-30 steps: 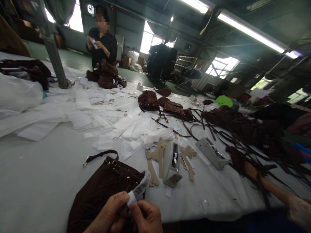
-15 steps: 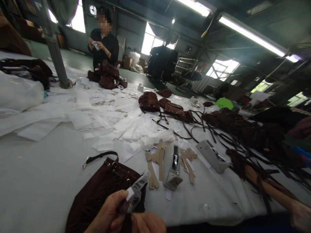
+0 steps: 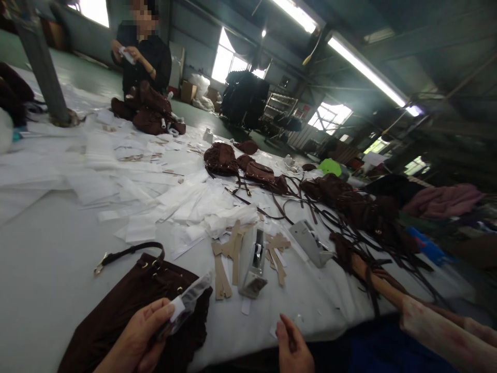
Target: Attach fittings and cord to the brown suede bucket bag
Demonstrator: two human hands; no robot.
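My left hand (image 3: 142, 331) is closed on a small clear plastic bag (image 3: 194, 292) with a white label on it. It is above a dark brown fringed bag (image 3: 116, 305), which lies on the white-covered table with its buckled strap (image 3: 132, 251) stretched out beyond it. Farther right, my right hand (image 3: 293, 347) is low over the table's near edge, thumb and fingers close together. A small white scrap (image 3: 273, 332) shows at its fingertips, too small to make out. Ahead of the hands stands a grey tape dispenser (image 3: 248, 277).
Beige strips (image 3: 222, 274) lie around the dispenser; a second dispenser (image 3: 308, 243) stands to the right. White sheets (image 3: 190, 207) and brown bags (image 3: 260, 173) spread over the table. A co-worker's arm (image 3: 382, 290) reaches in from the right; another person (image 3: 143, 57) stands across the table.
My right hand has moved away from the plastic bag toward the right. The left hand still holds the plastic bag. The whole view has shifted, with objects appearing farther left.
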